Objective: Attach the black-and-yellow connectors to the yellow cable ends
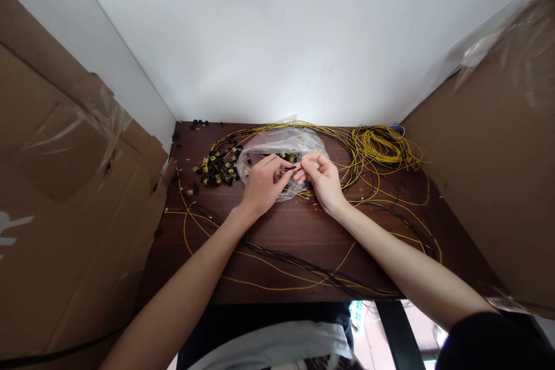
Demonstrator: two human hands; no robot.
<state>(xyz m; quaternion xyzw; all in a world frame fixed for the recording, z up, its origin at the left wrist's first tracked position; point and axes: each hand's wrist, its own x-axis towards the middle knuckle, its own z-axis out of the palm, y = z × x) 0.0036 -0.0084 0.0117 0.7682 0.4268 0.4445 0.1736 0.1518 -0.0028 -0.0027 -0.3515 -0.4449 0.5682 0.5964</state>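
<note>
Over the middle of the dark table (303, 231), just in front of the clear plastic bag (277, 147), you had both hands together on one small black connector piece (291, 169). Your left hand (260, 185) pinched it from one side with thumb and forefinger, and your right hand (323, 182) closed on its other end, where a yellow wire (303, 188) seemed to meet it; the join itself was too small to read. Holding that close to the tips looked right: it gave you control of a tiny part. You would have done well to keep the piece straight in line with the wire and press gently. The heap of black-and-yellow connectors (217, 169) lay just left of the bag, the coiled yellow wires (381, 147) well off to your right.
</note>
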